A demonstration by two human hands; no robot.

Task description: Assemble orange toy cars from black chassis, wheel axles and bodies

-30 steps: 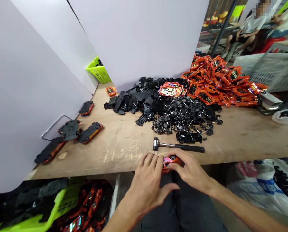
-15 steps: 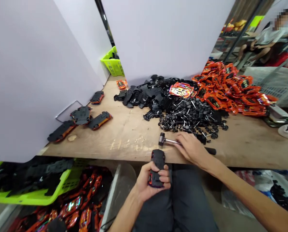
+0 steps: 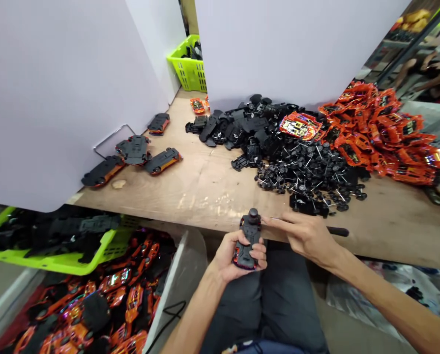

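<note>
My left hand (image 3: 238,253) is closed around a toy car (image 3: 248,241), its black underside facing up and bits of orange body showing at the sides. My right hand (image 3: 308,236) grips a small hammer, whose black head (image 3: 254,215) is at the far end of the car's underside; whether it touches cannot be told. The hammer's black handle end (image 3: 338,231) sticks out to the right of the hand. Beyond lie a heap of wheel axles (image 3: 303,169), black car bases (image 3: 238,125) and orange car bodies (image 3: 385,128).
Several upturned cars (image 3: 163,161) lie at the table's left, by a bent metal rod (image 3: 112,133). Below left are a yellow-green basket (image 3: 90,265) of black parts and a bin of orange cars (image 3: 133,300). Pale panels (image 3: 271,44) border the table (image 3: 197,196).
The hammer head has moved from above the tabletop to over the far end of the car. My left hand keeps its hold. The head view has shifted.
</note>
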